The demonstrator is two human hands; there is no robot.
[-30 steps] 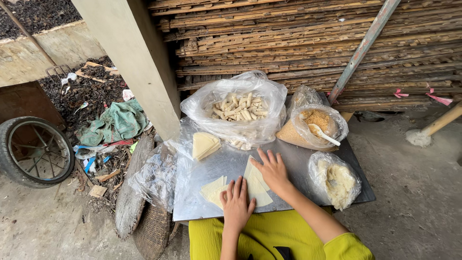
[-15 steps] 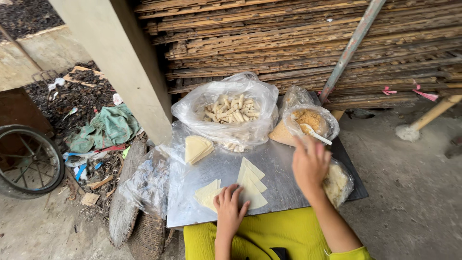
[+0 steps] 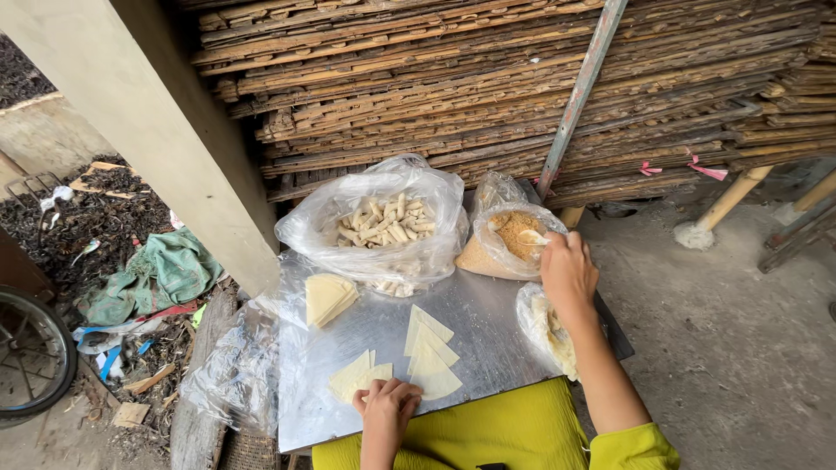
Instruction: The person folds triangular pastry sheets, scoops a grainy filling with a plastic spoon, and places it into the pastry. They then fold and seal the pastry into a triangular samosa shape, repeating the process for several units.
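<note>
Both hands outstretched: right hand [image 3: 568, 271] on spoon [image 3: 533, 237].

Right hand [image 3: 568, 271] reaches forward, fingers curled in a grip; left hand [image 3: 387, 409] rests knuckles-up, close in.

Soft, even daylight with faint shadows. The metal tray [image 3: 488, 322] gives dull glare, the plastic bags [image 3: 374, 218] glint, and the edges bend with wide-angle distortion. Focus is sharp.
</note>
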